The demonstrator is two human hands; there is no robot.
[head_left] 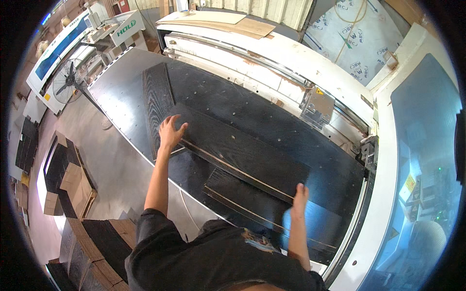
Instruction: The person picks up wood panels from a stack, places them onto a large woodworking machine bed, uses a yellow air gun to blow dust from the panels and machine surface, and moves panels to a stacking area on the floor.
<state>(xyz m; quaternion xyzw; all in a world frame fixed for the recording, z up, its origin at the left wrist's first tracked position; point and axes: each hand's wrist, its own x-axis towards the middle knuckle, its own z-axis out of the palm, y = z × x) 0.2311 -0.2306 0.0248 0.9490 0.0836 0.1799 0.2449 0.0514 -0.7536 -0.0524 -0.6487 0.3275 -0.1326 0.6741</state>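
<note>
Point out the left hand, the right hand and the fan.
left hand (pixel 171 132), head view, back of the hand, flat on a dark panel
right hand (pixel 299 196), head view, back of the hand
fan (pixel 68 81), head view, hub

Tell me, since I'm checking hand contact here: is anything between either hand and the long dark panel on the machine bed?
Nothing visible. The left hand lies flat on the far end of the long dark panel, and the right hand rests at its near edge. No other thing sits between hands and panel; a shorter dark panel lies beside it on the machine bed.

open black machine bed (pixel 233 106) beyond, white gantry beam (pixel 272 63) blocking far edge
</note>
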